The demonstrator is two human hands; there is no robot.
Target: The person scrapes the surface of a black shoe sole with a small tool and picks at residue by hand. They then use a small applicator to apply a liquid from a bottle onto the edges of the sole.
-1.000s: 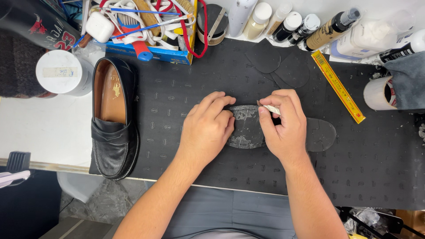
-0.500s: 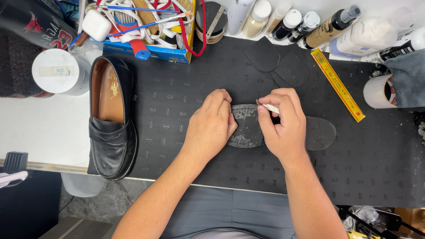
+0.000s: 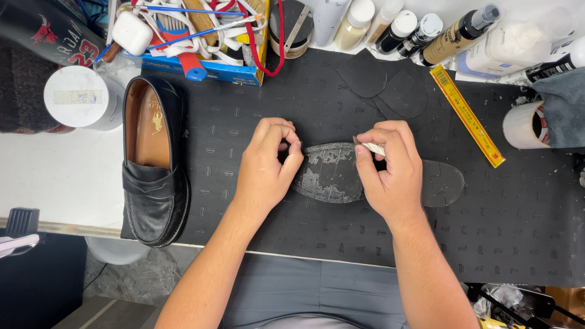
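Two hands work on an upturned shoe on a black mat.

The upturned shoe (image 3: 332, 173) lies sole-up, its worn grey sole facing the camera, at the middle of the black mat (image 3: 518, 219) on the table; the left hand (image 3: 265, 167) rests on its toe end, fingers curled against the edge; the right hand (image 3: 390, 170) pinches a small white piece (image 3: 372, 147), perhaps chalk, over the sole; a black loafer (image 3: 155, 158) stands upright well to the left; a yellow ruler (image 3: 466, 116) lies to the right.

bare forearms, no sleeves; left hand (image 3: 263, 167), right hand (image 3: 390, 170); grey trousers (image 3: 304, 295)
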